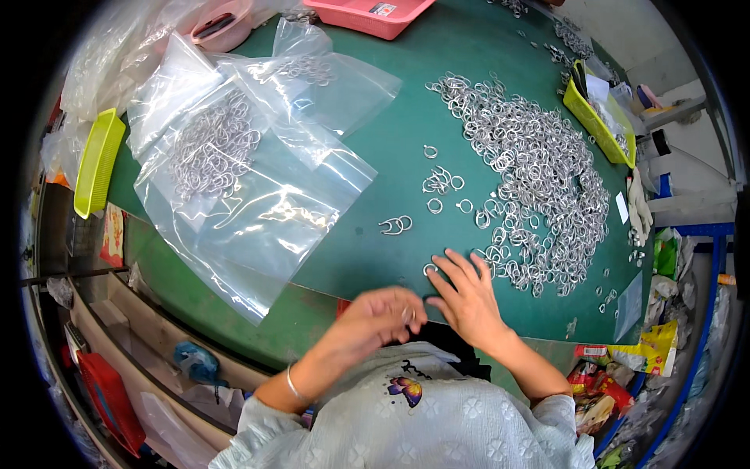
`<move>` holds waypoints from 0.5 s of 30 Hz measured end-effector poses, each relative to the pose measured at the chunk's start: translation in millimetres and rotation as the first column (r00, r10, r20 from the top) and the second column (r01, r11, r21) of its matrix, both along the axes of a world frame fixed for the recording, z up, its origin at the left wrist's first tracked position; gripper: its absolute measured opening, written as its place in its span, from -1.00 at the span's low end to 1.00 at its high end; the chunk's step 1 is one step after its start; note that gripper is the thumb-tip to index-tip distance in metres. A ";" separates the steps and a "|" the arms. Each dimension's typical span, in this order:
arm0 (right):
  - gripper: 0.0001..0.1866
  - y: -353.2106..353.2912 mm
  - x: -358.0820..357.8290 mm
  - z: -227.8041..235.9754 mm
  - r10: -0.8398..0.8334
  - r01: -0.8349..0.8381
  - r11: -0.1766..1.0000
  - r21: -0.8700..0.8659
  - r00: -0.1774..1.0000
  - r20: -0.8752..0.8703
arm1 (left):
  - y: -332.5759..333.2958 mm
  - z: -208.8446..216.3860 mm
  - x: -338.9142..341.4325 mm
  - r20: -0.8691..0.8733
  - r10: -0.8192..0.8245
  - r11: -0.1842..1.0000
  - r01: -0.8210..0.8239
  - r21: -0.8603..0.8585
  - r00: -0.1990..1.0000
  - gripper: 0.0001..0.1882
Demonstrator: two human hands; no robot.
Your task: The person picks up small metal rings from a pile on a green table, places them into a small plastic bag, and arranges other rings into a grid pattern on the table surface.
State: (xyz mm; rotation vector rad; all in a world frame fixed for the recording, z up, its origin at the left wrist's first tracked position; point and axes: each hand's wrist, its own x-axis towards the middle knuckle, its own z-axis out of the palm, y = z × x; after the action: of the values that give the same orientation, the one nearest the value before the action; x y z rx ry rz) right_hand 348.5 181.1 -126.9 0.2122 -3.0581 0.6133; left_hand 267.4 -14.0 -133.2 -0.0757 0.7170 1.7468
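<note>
My left hand (384, 314) hovers at the near edge of the green table (406, 133), fingers curled around a small metal ring. Beside it my right hand (466, 295) lies flat on the table edge with fingers spread, its fingertips by a loose ring (429, 269). A big heap of silver metal rings (531, 172) spreads just beyond the right hand. A few linked rings (395, 226) and a small cluster (441, 181) lie apart in the middle.
Clear plastic bags (250, 164), some holding rings, cover the left of the table. A yellow-green tray (97, 164) hangs at the left edge, a yellow-green basket (598, 117) stands at the right, a pink tray (367, 14) at the back.
</note>
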 end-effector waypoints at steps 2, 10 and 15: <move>-0.47 -2.8 10.7 3.5 0.002 0.000 0.999 -0.042 0.999 0.048 | -18.6 -16.6 26.8 0.181 -0.048 0.999 0.048 0.004 0.982 -0.74; -0.34 -12.2 40.6 -9.5 0.292 -0.266 0.942 -0.205 0.951 0.105 | -8.7 -81.5 49.0 0.520 0.108 0.980 -0.178 0.085 0.847 -0.58; -0.48 4.8 6.5 7.5 0.082 -0.084 0.995 -0.049 0.996 -0.039 | -0.2 -72.7 49.9 0.381 0.049 0.996 -0.018 -0.087 0.923 -0.74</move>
State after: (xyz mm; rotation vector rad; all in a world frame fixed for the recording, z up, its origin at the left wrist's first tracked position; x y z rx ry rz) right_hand 355.0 185.9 -119.4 0.3467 -3.0076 0.6813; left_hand 317.3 -14.2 -205.9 -0.4760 0.4994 1.6674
